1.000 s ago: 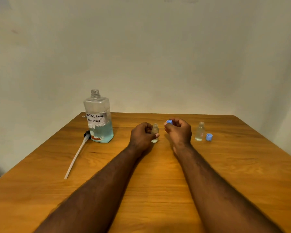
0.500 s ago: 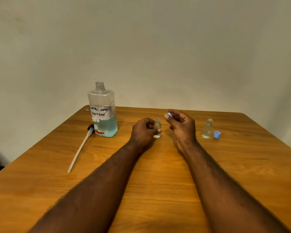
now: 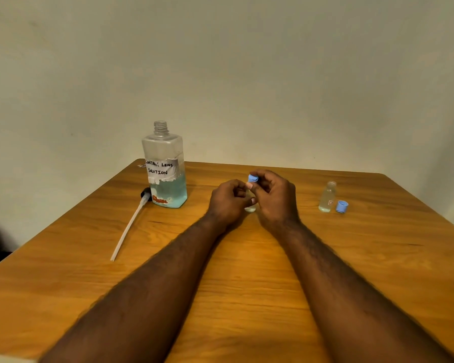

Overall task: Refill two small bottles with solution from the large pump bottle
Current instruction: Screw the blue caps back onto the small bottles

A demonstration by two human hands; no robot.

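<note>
The large clear bottle (image 3: 165, 169), labelled "contact lens solution", stands uncapped at the table's back left, about a third full of blue liquid. Its pump (image 3: 131, 224) with the long white tube lies beside it on the wood. My left hand (image 3: 228, 200) grips a small clear bottle (image 3: 250, 207) standing on the table; most of it is hidden between my hands. My right hand (image 3: 273, 195) pinches a small blue cap (image 3: 253, 178) right at that bottle's top. A second small bottle (image 3: 327, 197) stands uncapped at the right, its blue cap (image 3: 341, 206) lying next to it.
The wooden table (image 3: 247, 297) sits in a corner against plain pale walls. Its left edge runs diagonally past the pump tube, with dark floor below.
My right hand has brought the blue cap leftward onto the top of the small bottle in my left hand. The hands are now touching. The camera has tilted up slightly.
</note>
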